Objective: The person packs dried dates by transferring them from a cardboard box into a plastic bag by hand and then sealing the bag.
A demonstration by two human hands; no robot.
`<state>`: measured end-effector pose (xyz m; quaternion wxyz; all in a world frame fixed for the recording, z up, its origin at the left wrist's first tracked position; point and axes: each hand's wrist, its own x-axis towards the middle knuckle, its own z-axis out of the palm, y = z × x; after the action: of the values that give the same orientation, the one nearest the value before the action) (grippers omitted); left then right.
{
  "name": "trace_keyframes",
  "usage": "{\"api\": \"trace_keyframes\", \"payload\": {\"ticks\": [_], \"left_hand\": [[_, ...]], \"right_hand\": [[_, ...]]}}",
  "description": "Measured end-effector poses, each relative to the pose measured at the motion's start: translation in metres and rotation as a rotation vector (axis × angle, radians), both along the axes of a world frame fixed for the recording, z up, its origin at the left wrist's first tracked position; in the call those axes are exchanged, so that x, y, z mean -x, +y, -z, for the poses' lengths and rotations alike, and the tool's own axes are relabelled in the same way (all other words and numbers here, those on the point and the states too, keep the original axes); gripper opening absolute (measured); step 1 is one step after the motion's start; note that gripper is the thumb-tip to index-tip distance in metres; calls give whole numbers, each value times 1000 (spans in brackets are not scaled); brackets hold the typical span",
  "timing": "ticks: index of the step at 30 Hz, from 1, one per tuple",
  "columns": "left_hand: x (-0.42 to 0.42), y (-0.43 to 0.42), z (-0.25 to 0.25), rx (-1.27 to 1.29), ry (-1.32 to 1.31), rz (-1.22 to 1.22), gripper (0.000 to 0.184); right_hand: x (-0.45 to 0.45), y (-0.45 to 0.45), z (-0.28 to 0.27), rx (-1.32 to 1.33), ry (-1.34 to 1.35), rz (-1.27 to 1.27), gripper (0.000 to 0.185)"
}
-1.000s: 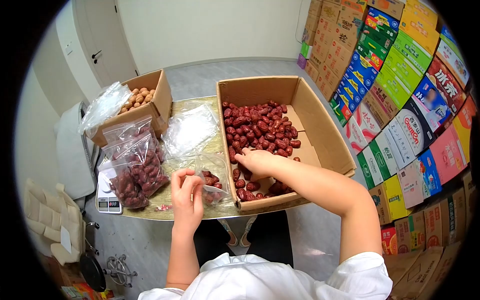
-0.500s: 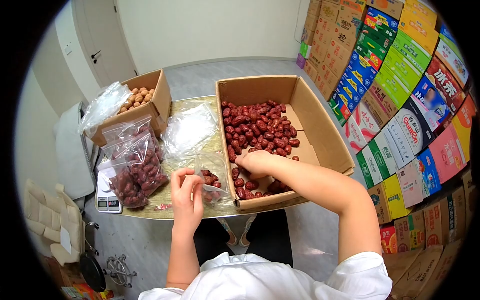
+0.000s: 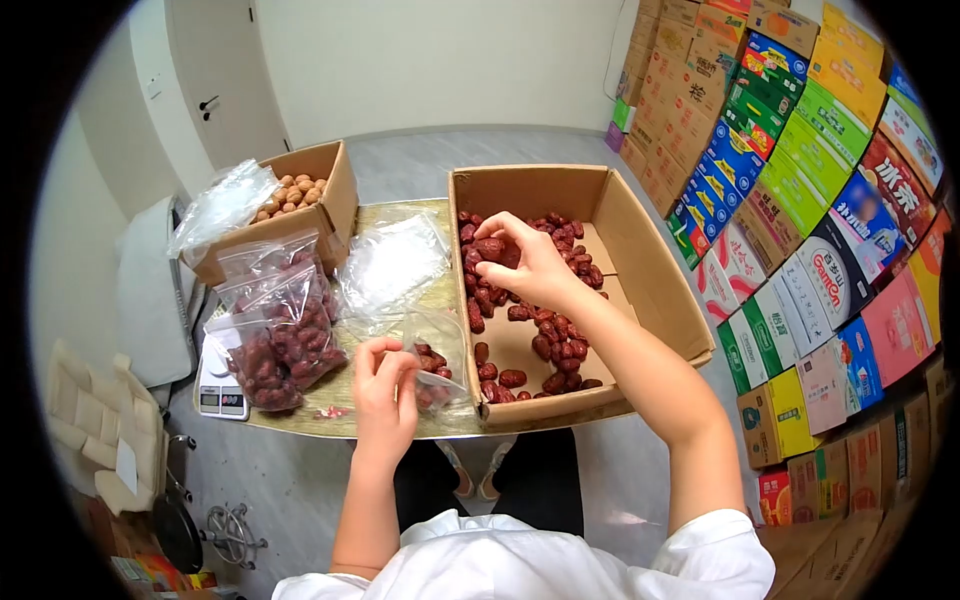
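Observation:
My right hand (image 3: 528,262) is raised over the cardboard box (image 3: 640,270) of red dates, its fingers closed around a few red dates (image 3: 489,250). Beneath it, loose dates (image 3: 560,345) lie on the box floor. My left hand (image 3: 385,392) pinches the edge of a clear plastic bag (image 3: 445,340) just left of the box. Some dates (image 3: 432,362) sit in the bottom of that bag. Left of this hand, filled zip bags of dates (image 3: 290,340) stand on a white kitchen scale (image 3: 222,385) or beside it; which, I cannot tell.
Flat empty plastic bags (image 3: 395,262) lie in a pile on the table (image 3: 340,425). Behind the filled bags stands a carton (image 3: 335,205) with walnuts (image 3: 290,195) and more plastic bags. Stacked cartons (image 3: 800,260) line the right side; an office chair (image 3: 110,430) is at left.
My right hand has risen from among the dates in the box, now with dates in its fingers. My left hand keeps holding the bag. The whole view has shifted slightly.

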<state>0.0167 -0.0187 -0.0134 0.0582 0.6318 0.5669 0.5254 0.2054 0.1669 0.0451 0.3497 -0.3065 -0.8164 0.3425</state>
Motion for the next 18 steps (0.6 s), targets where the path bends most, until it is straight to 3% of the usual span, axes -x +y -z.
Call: {"api": "trace_keyframes", "payload": {"ticks": [3,7,8,13,18], "left_hand": [[-4,-1,-3,9,-8,-1,15],[-5,0,-3,14,-11,0,16],[-5,1,-3,7,-1,4,16],[-6,1,-1,-8,-18,6,17],[-5,1,1,-23,-33,10,17]], "right_hand": [[12,-8,13,246,317,-333,32],[20,-23,10,-59,108,-535,38],[15,-28,4,149,-24,-556,38],[12,-19,14,-50,21,-446,21],[7,-10,20,96,62,-290,11]]}}
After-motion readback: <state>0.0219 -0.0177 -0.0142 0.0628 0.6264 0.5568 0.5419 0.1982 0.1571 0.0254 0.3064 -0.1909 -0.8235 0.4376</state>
